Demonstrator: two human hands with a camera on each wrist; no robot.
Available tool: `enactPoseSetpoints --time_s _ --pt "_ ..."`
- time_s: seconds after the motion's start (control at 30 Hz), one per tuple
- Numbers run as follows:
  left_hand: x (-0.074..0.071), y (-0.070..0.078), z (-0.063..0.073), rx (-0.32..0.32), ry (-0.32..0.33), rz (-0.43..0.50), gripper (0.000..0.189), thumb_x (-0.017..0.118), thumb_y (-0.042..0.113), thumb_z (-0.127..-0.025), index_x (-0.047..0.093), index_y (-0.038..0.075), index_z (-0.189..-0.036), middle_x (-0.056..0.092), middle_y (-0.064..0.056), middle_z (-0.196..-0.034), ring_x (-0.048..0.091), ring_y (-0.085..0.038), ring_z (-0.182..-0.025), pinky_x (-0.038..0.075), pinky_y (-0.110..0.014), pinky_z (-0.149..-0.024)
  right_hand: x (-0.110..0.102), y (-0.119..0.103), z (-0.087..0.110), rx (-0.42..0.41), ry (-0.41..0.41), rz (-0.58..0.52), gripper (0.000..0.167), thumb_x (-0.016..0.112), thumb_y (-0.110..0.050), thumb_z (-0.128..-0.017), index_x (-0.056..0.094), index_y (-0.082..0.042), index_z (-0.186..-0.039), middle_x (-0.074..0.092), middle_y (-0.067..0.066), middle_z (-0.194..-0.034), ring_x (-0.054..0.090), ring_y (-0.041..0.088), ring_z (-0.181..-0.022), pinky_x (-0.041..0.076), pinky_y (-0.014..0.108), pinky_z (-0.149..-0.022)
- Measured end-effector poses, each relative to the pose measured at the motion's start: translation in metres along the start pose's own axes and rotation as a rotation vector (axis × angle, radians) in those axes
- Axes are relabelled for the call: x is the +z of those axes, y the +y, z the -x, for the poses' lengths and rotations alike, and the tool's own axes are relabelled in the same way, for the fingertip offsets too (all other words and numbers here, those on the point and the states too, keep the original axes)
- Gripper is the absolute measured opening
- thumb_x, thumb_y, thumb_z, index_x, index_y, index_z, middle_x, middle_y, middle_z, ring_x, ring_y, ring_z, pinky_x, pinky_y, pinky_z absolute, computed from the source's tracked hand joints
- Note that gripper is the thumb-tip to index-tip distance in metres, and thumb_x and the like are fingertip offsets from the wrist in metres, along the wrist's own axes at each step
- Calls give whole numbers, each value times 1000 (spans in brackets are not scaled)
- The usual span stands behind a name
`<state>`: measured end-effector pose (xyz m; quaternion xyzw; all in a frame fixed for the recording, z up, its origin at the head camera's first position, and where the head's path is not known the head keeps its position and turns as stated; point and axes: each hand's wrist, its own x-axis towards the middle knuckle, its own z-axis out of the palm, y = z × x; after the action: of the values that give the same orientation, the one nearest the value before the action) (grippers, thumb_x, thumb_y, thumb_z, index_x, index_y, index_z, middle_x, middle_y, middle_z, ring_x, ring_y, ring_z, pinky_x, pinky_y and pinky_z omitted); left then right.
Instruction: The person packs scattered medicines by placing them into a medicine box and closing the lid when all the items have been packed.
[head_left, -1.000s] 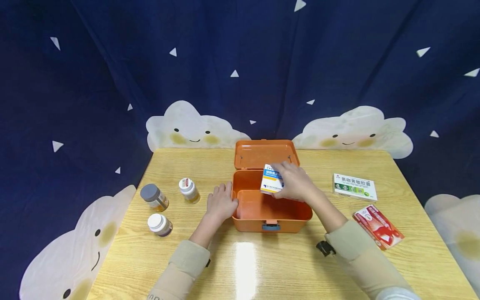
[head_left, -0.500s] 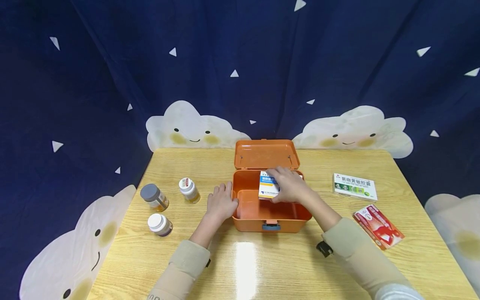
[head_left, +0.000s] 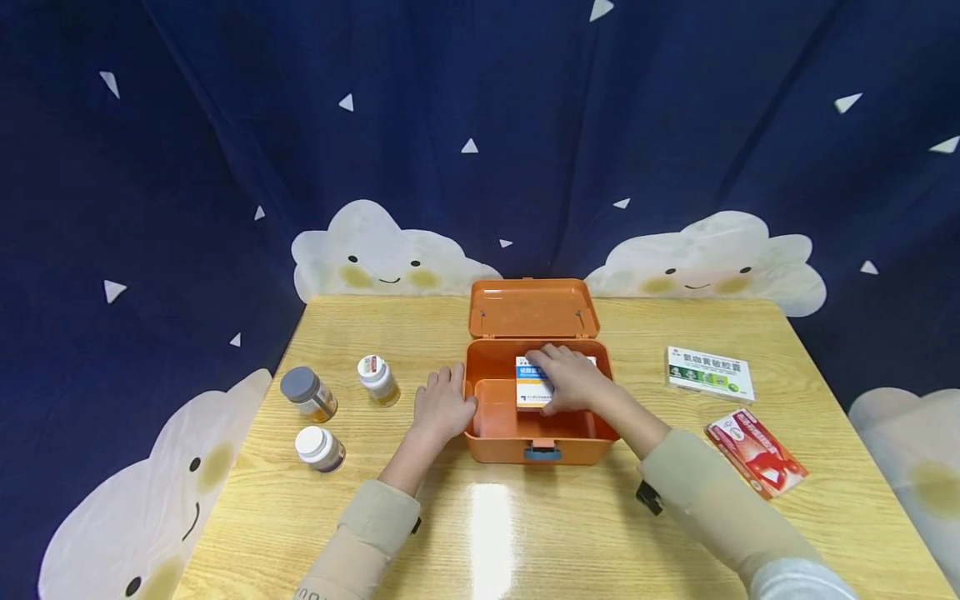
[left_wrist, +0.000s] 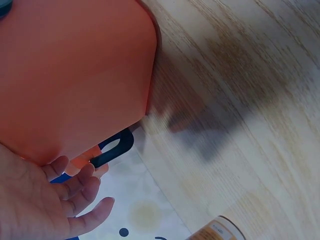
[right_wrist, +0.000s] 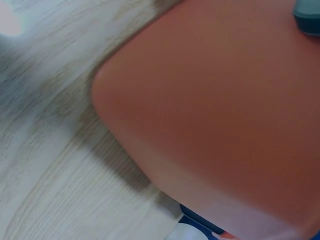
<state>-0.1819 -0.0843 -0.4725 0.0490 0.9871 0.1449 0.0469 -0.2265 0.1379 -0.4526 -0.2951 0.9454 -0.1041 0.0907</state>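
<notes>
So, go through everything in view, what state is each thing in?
Orange case, open
Lid, swung back
Latch, unfastened
Blue-and-white box, inside the case, held by the right hand
Left hand, at the case's left rim
Grey-topped bottle, standing, cap on
Red-labelled bottle, standing, cap on
Plain white-topped bottle, standing, cap on
Green-and-white box, lying flat
Red box, lying flat

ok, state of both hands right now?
Left hand: open, at the left edge of the orange case.
Right hand: closed, holding the white-and-blue box inside the case.
</notes>
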Motion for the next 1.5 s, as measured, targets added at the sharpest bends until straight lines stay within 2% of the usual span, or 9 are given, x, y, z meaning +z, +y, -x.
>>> enactPoseSetpoints --time_s 0.27,0.53,0.8,1.07,1.5 --pt "-1 0 0 -2 -5 5 48 47 30 -84 39 8 -126 48 -14 -113 45 -31 -102 39 -47 -78 9 2 -7 -5 -77 23 88 84 -32 -60 41 -8 -133 47 13 -124 45 31 -109 37 50 -93" --pt "-2 0 -1 -8 -2 10 46 48 29 -85 40 8 -126 49 -14 -113 45 -31 -103 39 -48 -79 13 1 -14 41 -200 11 88 83 -33 -62 38 -9 -134 43 13 -128 41 32 -116 32 51 -98" --pt "-2 0 0 -2 11 1 46 48 30 -85 40 8 -124 49 -14 -111 45 -31 -102 40 -47 -78 24 4 -19 32 -219 48 86 84 -34 -60 41 -10 -131 45 11 -123 43 31 -111 36 49 -95" --pt "-2 1 -1 -6 3 4 47 48 30 -85 40 8 -126 49 -14 -113 45 -31 -103 40 -48 -78 30 2 -21 56 -254 52 85 85 -34 -59 41 -10 -127 45 13 -123 43 32 -112 37 51 -94" --pt "0 0 0 -4 -9 3 48 46 31 -85 39 8 -127 49 -14 -114 45 -31 -103 40 -47 -79 35 1 -21 99 -326 42 90 83 -31 -62 33 -7 -133 37 17 -137 39 36 -120 33 51 -99"
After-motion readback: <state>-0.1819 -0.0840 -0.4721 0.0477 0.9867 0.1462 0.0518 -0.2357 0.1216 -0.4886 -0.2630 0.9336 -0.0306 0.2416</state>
